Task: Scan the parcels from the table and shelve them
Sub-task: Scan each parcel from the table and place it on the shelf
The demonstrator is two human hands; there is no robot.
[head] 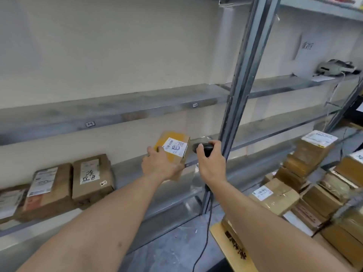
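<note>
My left hand (160, 163) grips a small brown cardboard parcel (174, 148) with yellow tape and a white label, holding it up in front of the lower shelf (137, 169). Just to its right, my right hand (211, 161) grips a black handheld scanner (204, 148), whose head points at the parcel's side. A black cable (206, 232) hangs from the scanner down to the floor. On the same shelf to the left lie three brown parcels (92, 179) with white labels.
A grey metal upright (241, 91) stands right behind the scanner. Several taped parcels (314, 185) are piled on the table at the right. The upper shelf (117, 108) is bare here. A grey item (335, 68) and papers lie on the far right shelf.
</note>
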